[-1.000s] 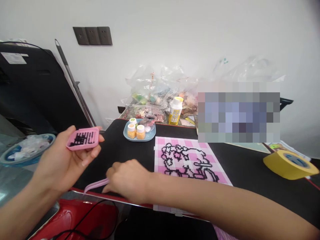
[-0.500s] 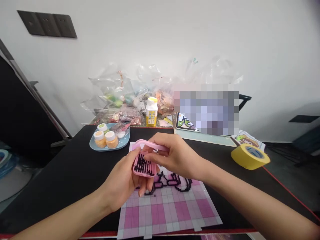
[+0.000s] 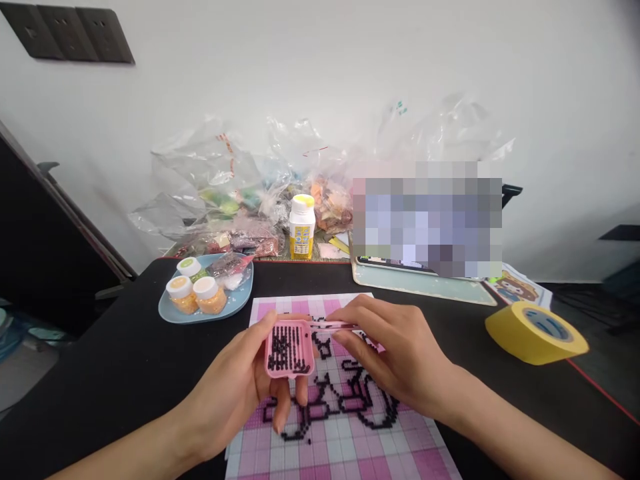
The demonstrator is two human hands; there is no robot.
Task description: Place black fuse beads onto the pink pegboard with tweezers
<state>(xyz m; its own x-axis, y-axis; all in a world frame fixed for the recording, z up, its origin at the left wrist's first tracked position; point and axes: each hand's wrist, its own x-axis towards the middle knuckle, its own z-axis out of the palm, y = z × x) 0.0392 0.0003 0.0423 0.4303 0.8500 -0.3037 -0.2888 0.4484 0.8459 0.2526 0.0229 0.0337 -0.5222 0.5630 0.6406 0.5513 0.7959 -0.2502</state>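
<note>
My left hand (image 3: pixel 235 363) is closed around a small pink bead tray (image 3: pixel 311 353), thumb at its left edge and fingers underneath. Black beads lie in the tray's grooves, lined up in rows, with bare grooves on the right. My right hand (image 3: pixel 395 347) pinches a thin pink piece (image 3: pixel 333 326) between thumb and fingers. It looks like the tray's lid seen edge-on and reaches the tray's upper right side; whether they are joined I cannot tell. Below both hands lies a pink-and-white checked pegboard (image 3: pixel 340 460) bearing an outline of black beads (image 3: pixel 320 412), partly hidden by the hands.
A blue plate (image 3: pixel 173 315) with several bead jars (image 3: pixel 210 297) stands at left. Behind are a white-and-yellow bottle (image 3: pixel 302 230), plastic bags (image 3: pixel 215 177) and a blurred screen (image 3: pixel 425 227). Yellow tape (image 3: pixel 515 333) lies at right on the black table (image 3: pixel 115 373).
My right hand has drawn back rightward from over the tray, taking the pink piece along. The tray has tipped to face me more squarely. The view has shifted, showing more of the bead outline.
</note>
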